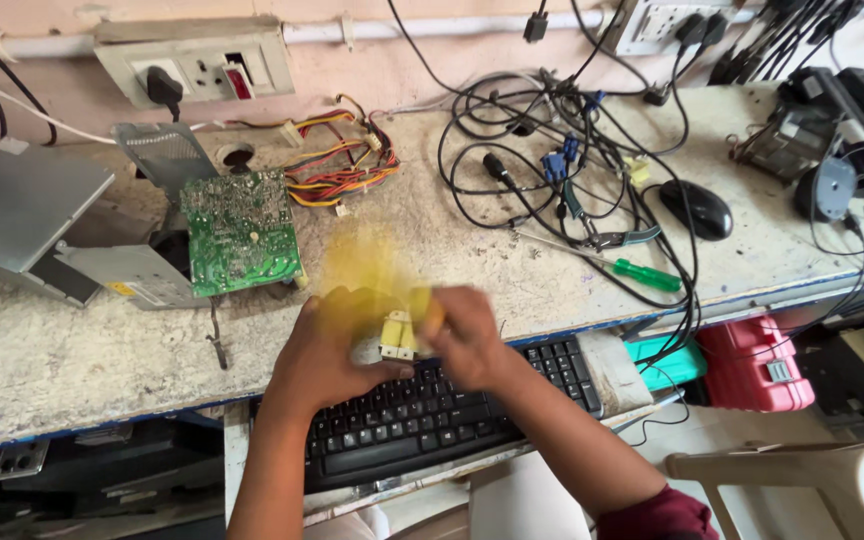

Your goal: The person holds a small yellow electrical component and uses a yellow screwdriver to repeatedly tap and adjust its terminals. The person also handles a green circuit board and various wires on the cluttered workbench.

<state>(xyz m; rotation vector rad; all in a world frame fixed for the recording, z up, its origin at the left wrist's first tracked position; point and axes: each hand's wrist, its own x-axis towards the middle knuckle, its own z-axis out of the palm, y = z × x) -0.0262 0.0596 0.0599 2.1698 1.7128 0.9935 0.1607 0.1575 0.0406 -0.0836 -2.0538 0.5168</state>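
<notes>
Both hands, left hand (327, 350) and right hand (467, 340), grip the small yellow transformer (399, 335) between them; best held steady above the keyboard (422, 420)

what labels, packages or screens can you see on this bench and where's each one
Yellow sticker: small rectangle on the side of the grey metal box, left of the hands.
Grey label: small square on the red case, under the bench at right.
No screens or packages show.
</notes>
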